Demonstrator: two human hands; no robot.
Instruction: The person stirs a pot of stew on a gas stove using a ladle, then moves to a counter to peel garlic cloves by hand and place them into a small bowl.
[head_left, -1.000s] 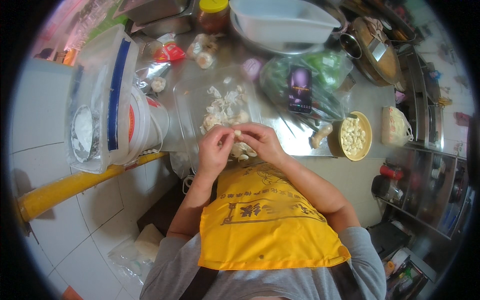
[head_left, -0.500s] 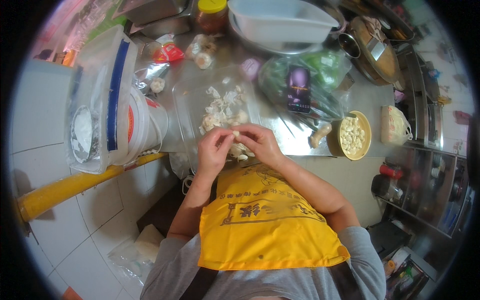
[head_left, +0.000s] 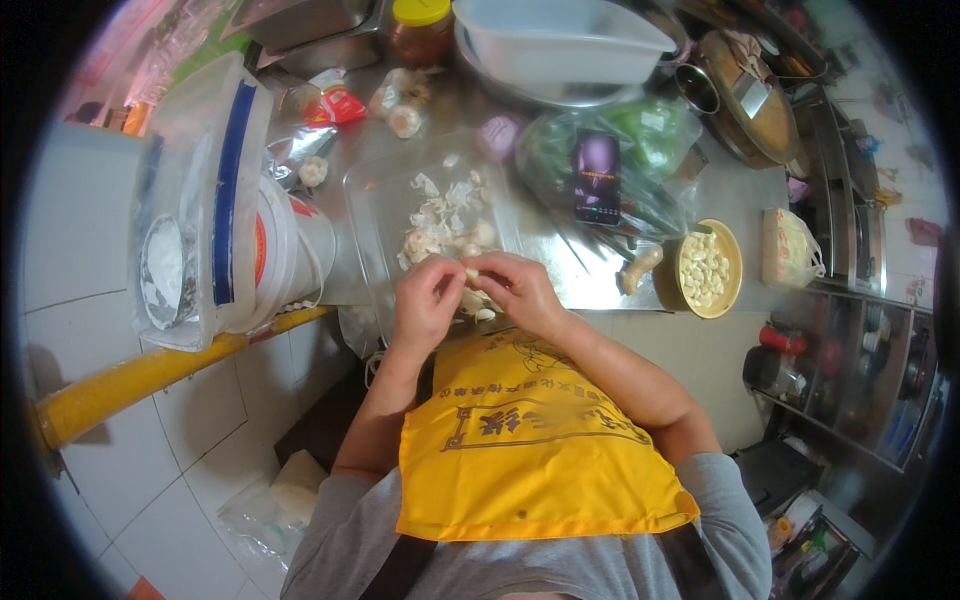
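Observation:
Between the fingertips of both hands is a pale garlic clove (head_left: 471, 273), small and partly covered by the fingers. My left hand (head_left: 430, 298) pinches it from the left, and my right hand (head_left: 520, 290) from the right. Both are closed, over the near part of a clear plastic tray (head_left: 366, 215). Papery garlic skins (head_left: 450, 205) and some garlic lie in that tray, with loose cloves under my hands. To the right, a yellow bowl (head_left: 736, 285) holds several peeled cloves (head_left: 704, 268).
A phone (head_left: 597, 180) leans on green plastic bags (head_left: 650, 130). Ginger (head_left: 640, 268) lies left of the bowl. Whole garlic bulbs (head_left: 403, 120) sit behind the tray. White buckets (head_left: 290, 235) stand at left, by a yellow pipe (head_left: 140, 388). A white basin (head_left: 565, 45) is at the back.
Both hands stay in almost the same place, with the fingers shifting slightly around the clove. Nothing else has visibly moved.

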